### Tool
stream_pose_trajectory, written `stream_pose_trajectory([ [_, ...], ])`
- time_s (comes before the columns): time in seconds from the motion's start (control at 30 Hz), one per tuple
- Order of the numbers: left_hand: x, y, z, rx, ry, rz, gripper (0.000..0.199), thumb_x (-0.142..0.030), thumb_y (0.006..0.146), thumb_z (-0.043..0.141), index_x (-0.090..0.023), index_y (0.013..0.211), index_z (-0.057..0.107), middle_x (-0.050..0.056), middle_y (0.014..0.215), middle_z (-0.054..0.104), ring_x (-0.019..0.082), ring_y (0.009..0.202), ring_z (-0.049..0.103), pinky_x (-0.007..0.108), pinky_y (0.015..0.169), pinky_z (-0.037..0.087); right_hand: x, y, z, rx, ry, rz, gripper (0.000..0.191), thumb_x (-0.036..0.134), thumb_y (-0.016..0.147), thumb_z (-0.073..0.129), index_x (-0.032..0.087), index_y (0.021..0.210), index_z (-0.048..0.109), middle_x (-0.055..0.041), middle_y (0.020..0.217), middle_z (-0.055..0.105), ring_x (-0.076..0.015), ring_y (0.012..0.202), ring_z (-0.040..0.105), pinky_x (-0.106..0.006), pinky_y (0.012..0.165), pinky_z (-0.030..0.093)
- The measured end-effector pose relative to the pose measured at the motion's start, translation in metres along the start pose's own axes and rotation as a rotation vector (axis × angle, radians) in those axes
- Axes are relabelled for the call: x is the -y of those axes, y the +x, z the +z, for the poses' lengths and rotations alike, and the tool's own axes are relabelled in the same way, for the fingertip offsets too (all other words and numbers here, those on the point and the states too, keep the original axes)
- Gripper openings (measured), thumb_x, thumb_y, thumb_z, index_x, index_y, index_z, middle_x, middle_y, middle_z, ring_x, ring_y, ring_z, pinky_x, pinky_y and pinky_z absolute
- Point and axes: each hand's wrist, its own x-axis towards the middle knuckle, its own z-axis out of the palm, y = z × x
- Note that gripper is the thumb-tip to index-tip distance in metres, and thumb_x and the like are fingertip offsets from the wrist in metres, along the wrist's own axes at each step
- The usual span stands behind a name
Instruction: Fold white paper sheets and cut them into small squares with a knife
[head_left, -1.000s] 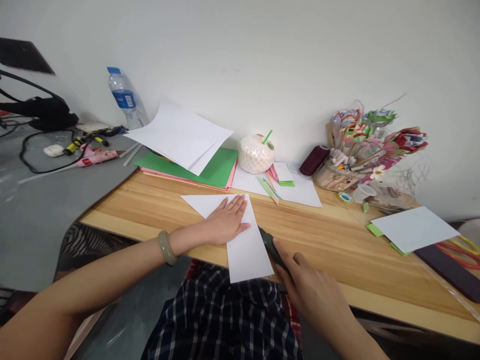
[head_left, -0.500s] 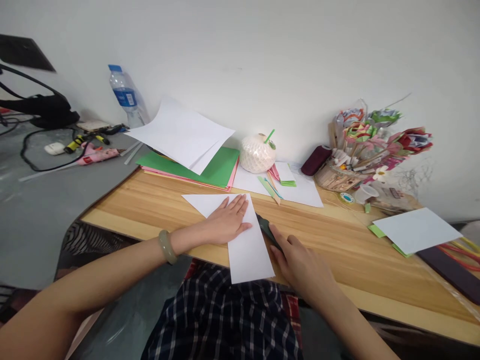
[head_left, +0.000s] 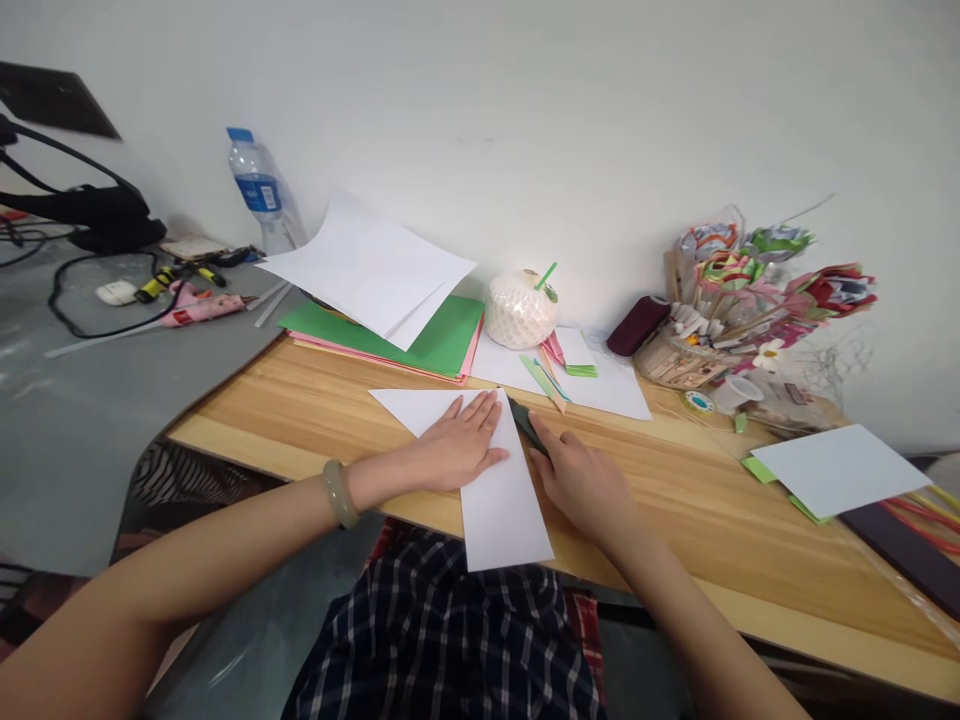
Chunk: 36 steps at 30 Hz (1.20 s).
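From my head view, the relation that matters is between the paper [head_left: 504, 515] and the tool [head_left: 528, 424]. The paper lies on the desk [head_left: 645, 480] straight in front of me, one point aimed left and its lower part running toward my lap, past the desk's front edge. Its long right side slants from the far corner down and to the right. The tool is on the right of that side, close to the far corner, its long axis tilted from my right hand [head_left: 589, 487] up and left. I can't tell whether its tip touches the paper or sits just beside it, nor can I make out what kind of tool it is.

My right hand is the nearer one to that side. It is closed around the tool, index finger stretched along the top, with most of the handle hidden in my grip.

My left hand [head_left: 459, 447] is flat on the paper, palm down, thumb apart from the fingers, which point toward the far corner. It grips nothing.

Beyond the paper, I see the green stack [head_left: 442, 345] with loose white sheets [head_left: 375, 265] on it, and the white ball [head_left: 520, 312] just to its right.
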Motion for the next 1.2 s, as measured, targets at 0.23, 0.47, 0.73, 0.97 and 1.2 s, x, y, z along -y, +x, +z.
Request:
stream_pose_trajectory([
  [0.23,-0.001,-0.002,-0.001,-0.026,-0.015,-0.002,0.071,-0.055,0.091,0.009,-0.006,0.143,0.007,0.013,0.150,0.000,0.021,0.138,-0.004,0.042,0.111,0.006,0.001,0.006,0.004,-0.028,0.017,-0.015,0.048,0.037,0.092,0.031,0.025,0.139,0.029,-0.0094,0.100,0.062,-0.0221,0.077,0.063,-0.029,0.059,0.042],
  [0.47,-0.002,-0.003,0.002,-0.049,0.021,0.012,0.070,-0.053,0.092,0.009,-0.005,0.142,0.009,0.015,0.149,0.004,0.021,0.138,-0.002,0.042,0.110,0.007,0.000,0.014,0.008,-0.074,0.028,0.024,0.047,0.031,0.094,0.027,0.022,0.140,0.026,-0.0107,0.100,0.060,-0.0224,0.077,0.063,-0.031,0.062,0.043],
  [0.73,-0.004,-0.003,0.001,-0.060,0.025,-0.001,0.069,-0.052,0.092,0.011,-0.003,0.142,0.012,0.014,0.149,0.006,0.022,0.138,0.001,0.041,0.110,0.008,-0.010,0.019,0.006,-0.103,0.057,0.028,0.046,0.031,0.093,0.031,0.023,0.138,0.031,-0.0108,0.101,0.060,-0.0228,0.080,0.063,-0.031,0.063,0.043],
  [0.97,-0.009,-0.007,-0.001,-0.053,0.017,-0.016,0.069,-0.052,0.092,0.012,-0.004,0.141,0.014,0.014,0.149,0.008,0.022,0.138,0.002,0.042,0.110,0.010,-0.042,-0.016,0.001,-0.079,0.136,-0.085,0.045,0.038,0.090,0.038,0.035,0.135,0.035,-0.0008,0.094,0.065,-0.0165,0.080,0.063,-0.024,0.061,0.042],
  [1.2,-0.011,-0.004,0.005,-0.069,0.018,-0.023,0.067,-0.052,0.092,0.014,-0.006,0.142,0.014,0.014,0.149,0.009,0.022,0.138,0.001,0.043,0.110,0.009,-0.090,-0.008,0.018,-0.283,0.096,0.180,0.044,0.033,0.091,0.034,0.016,0.132,0.042,-0.0115,0.093,0.064,-0.0234,0.077,0.062,-0.031,0.058,0.044],
])
